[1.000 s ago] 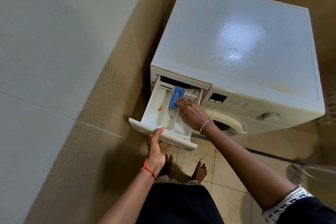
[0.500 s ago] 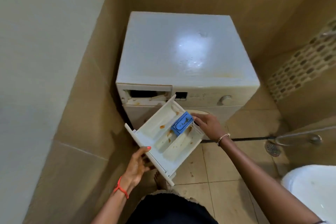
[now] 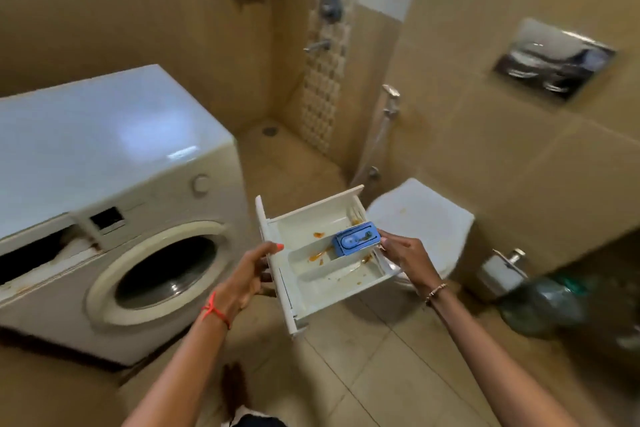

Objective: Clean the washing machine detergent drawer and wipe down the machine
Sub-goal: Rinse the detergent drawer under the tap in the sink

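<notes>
One washer (image 3: 104,149), one drawer (image 3: 332,282), one blue insert (image 3: 356,242). Two hands: left hand (image 3: 244,276), right hand (image 3: 407,258). One toilet (image 3: 426,218), one flush plate (image 3: 554,59), one tap (image 3: 317,45), one hand spray (image 3: 391,94), one roll holder (image 3: 502,267), one drain (image 3: 270,130).

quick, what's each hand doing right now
Left hand: grips the detergent drawer at its front panel, thumb on top.
Right hand: holds the drawer's other end, fingers beside the blue insert.

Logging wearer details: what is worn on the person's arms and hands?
No sleeves or gloves are in view. The left hand has a red thread bracelet at the wrist and a coral-painted thumbnail. The right hand has a thin beaded bracelet at the wrist.
</notes>
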